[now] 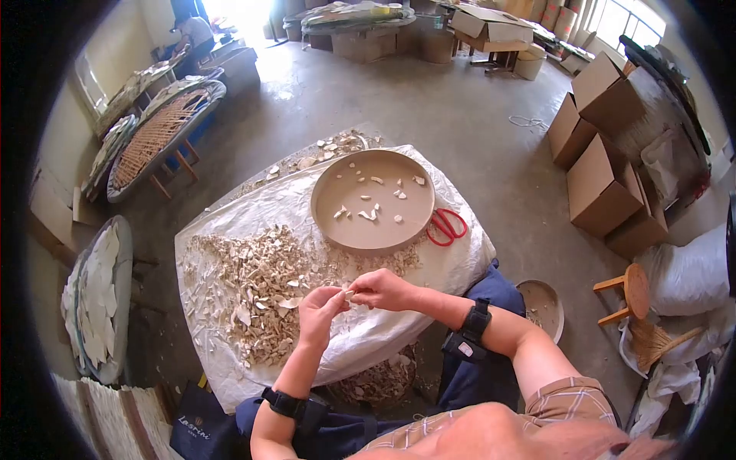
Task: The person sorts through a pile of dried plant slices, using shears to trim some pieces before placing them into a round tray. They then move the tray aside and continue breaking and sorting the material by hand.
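Both hands meet above the near part of a white cloth (452, 272). My left hand (322, 307) is closed on a small pale piece (349, 295), its thumb and finger pinched together. The fingers of my right hand (381, 290) pinch the same piece from the other side. Left of the hands spreads a heap of dry, pale chips (264, 284). Beyond them stands a round, shallow tan tray (372, 244) with several small pale pieces inside. Red-handled scissors (447, 228) lie against its right side, their blades hidden.
Under the cloth's near edge is a container of chips (376, 381). A round tray (543, 307) and a wooden stool (635, 291) stand at right, cardboard boxes (602, 184) beyond. Racks (165, 134) stand left. A person (195, 34) is at the far left.
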